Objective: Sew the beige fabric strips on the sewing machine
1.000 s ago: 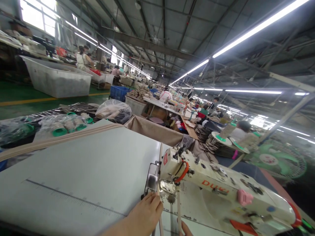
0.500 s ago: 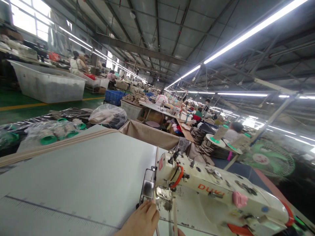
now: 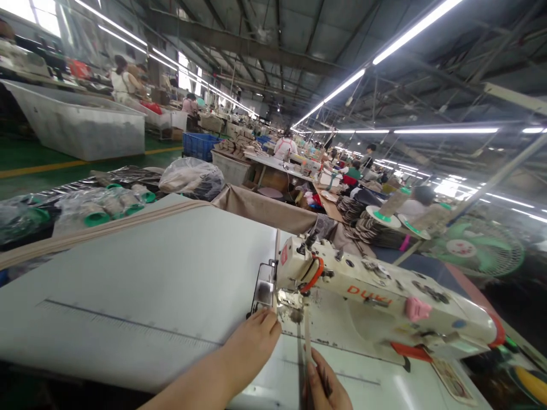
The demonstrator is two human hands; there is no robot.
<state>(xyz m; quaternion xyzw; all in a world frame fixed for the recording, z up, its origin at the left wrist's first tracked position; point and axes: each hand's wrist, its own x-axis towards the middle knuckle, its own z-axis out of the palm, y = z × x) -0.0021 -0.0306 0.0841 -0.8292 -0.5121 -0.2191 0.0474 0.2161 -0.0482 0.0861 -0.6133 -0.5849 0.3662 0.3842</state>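
Note:
A cream sewing machine [image 3: 363, 290] with orange trim stands on a pale work table [image 3: 179, 267]. My left hand [image 3: 256, 339] is closed, its fingertips bunched beside a metal guide plate [image 3: 264, 290], at a narrow beige strip [image 3: 276, 299] running past the machine head. Lower right, my right hand [image 3: 327, 384] pinches another narrow beige length of strip [image 3: 307, 336] that reaches toward the needle area. A small dark object [image 3: 325, 381] shows between its fingers; its kind is unclear. The needle itself is too small to make out.
Beige strips [image 3: 128, 228] lie along the table's far left edge. Behind are bagged thread cones [image 3: 115, 205], a brown cloth-lined bin [image 3: 269, 208] and a blue crate [image 3: 199, 146]. At right stand thread cones on a stand [image 3: 387, 213] and a green fan [image 3: 474, 247]. Co-workers sit farther back.
The view has tipped down, so the table and machine sit higher in the picture. My right hand, barely visible before, now shows with the strip. My left hand stays by the guide plate.

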